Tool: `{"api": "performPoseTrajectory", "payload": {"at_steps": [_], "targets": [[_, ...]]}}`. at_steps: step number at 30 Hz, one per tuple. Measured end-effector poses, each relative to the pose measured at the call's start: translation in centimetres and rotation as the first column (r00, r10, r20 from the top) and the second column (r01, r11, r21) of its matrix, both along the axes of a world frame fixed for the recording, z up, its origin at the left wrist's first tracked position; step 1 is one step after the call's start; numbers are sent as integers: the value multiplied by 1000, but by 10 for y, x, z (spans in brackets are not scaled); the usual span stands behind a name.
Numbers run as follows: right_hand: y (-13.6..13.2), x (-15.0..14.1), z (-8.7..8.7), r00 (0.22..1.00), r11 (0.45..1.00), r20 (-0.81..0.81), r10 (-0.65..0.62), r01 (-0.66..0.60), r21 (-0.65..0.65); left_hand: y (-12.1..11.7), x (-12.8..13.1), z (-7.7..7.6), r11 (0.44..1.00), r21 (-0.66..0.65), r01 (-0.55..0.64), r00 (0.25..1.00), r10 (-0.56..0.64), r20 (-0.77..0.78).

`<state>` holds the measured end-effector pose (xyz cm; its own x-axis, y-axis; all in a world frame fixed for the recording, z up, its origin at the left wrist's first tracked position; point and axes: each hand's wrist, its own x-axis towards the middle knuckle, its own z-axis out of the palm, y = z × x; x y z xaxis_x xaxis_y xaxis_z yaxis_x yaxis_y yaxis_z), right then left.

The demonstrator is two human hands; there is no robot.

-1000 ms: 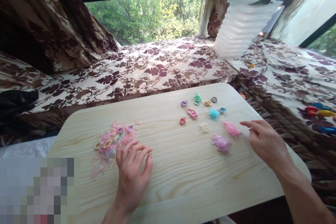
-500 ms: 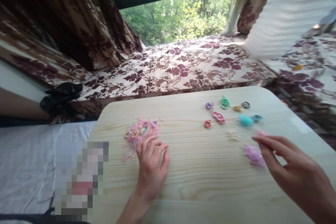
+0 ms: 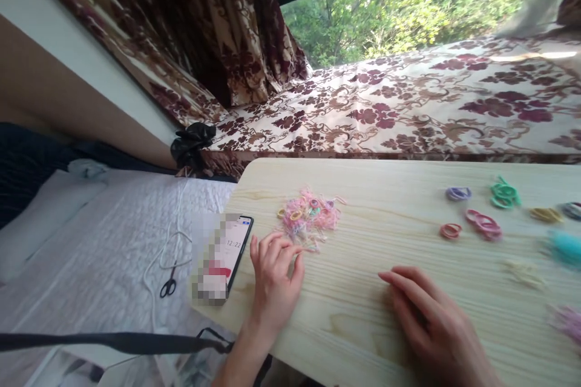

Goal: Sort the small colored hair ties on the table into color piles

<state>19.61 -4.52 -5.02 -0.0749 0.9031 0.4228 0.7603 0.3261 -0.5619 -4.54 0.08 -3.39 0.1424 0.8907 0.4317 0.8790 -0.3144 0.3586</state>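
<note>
A mixed pile of hair ties and thin pink elastic bands (image 3: 313, 214) lies on the left part of the pale wooden table (image 3: 363, 187). Just in front of it, my left hand (image 3: 275, 272) is open, its curved fingers apart and the fingertips at the pile's near edge. My right hand (image 3: 431, 320) is over the middle of the table, fingers and thumb drawn together, with nothing visible in them. Further right are sorted groups: purple ties (image 3: 458, 193), green ties (image 3: 505, 192), pink ties (image 3: 483, 225), a red tie (image 3: 451, 230) and cream bands (image 3: 524, 273).
A phone (image 3: 233, 254) lies at the table's left edge. Scissors (image 3: 167, 288) and a white cord rest on the bed (image 3: 113, 242). Yellow ties (image 3: 546, 214), a turquoise bundle (image 3: 567, 248) and lilac bands (image 3: 567, 320) are at the right. A floral-covered window ledge (image 3: 385, 109) runs behind.
My right hand has moved left, away from the sorted groups toward the mixed pile. The view has turned left, bringing the scissors into sight. My left hand has stayed by the pile.
</note>
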Motion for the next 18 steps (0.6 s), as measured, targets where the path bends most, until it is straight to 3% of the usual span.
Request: {"api": "performPoseTrajectory", "payload": {"at_steps": [5, 18], "targets": [[0, 4, -6, 1000, 999, 14, 3, -2, -51, -1, 5, 3, 1000, 1, 11, 1000, -11, -19], [0, 5, -5, 999, 999, -31, 25, -27, -39, -4, 7, 3, 1000, -28, 10, 998, -12, -59]]}}
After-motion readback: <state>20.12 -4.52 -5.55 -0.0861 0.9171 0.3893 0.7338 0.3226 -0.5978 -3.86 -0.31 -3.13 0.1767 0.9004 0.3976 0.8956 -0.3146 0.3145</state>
